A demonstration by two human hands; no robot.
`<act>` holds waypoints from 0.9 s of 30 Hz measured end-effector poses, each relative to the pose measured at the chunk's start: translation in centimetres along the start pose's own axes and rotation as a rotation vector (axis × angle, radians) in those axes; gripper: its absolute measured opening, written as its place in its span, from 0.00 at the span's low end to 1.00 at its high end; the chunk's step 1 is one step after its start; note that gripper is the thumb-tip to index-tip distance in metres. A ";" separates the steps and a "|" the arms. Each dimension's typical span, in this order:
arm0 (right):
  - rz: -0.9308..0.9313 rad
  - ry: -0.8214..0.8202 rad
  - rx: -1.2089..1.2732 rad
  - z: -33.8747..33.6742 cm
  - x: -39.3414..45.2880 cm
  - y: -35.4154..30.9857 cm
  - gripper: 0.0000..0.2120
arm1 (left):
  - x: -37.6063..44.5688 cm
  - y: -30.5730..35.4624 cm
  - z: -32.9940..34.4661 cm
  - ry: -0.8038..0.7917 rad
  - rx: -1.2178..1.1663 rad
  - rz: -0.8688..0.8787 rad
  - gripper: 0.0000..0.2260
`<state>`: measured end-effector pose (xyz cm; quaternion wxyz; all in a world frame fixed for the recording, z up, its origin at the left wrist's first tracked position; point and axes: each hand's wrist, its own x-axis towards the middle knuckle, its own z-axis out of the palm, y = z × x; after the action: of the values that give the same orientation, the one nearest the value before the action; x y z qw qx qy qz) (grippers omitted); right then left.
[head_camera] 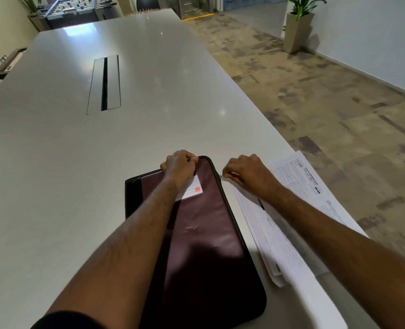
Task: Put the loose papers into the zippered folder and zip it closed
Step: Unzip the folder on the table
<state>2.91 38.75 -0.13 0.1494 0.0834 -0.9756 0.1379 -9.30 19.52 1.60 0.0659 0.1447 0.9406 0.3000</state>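
The head view looked down on a long, glossy white surface [54, 186] with a slotted cable hatch [104, 84] set into its middle. Near the surface's near right corner lay the dark maroon, leather-look zippered folder [203, 229], flat and still shut, with a white label bearing a small red square [192, 189] on its cover. It looked padded and pliant rather than rigid, with a smooth skin that could slide on the glossy top, so it would likely need pinning while the zip was worked.

Just beside it, along the right edge of the surface, sat the fanned stack of loose white printed papers [303, 186], some sheets jutting past the edge. These would be light, thin and floppy, and apt to slip apart; they would probably handle best squared up and lifted as one bundle by a long side, not sheet by sheet.

The left hand [178, 166] was clenched over the folder's far edge, its grip closed on the rim by the rounded far right corner, steadying it. The right hand [246, 173] hovered above the papers with its fingers curled in a pinch at the folder's right edge, where a small silvery zipper pull [220, 177] showed; whether the fingertips actually held the pull was too small to tell. Judging by this, the folder was yet to be opened.
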 end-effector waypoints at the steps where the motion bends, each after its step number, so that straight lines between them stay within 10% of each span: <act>1: -0.007 -0.012 -0.001 -0.2 -0.3 -0.1 0.05 | 0.0 0.0 0.0 0.000 0.001 0.000 0.15; 27: 0.052 -0.138 0.055 -2.5 -9.9 -4.4 0.12 | -0.2 -0.9 1.4 -0.002 0.012 0.012 0.10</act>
<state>13.76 36.48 0.14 0.0758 0.0714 -0.9812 0.1626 -9.06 19.54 -0.01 0.0642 0.1509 0.9415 0.2946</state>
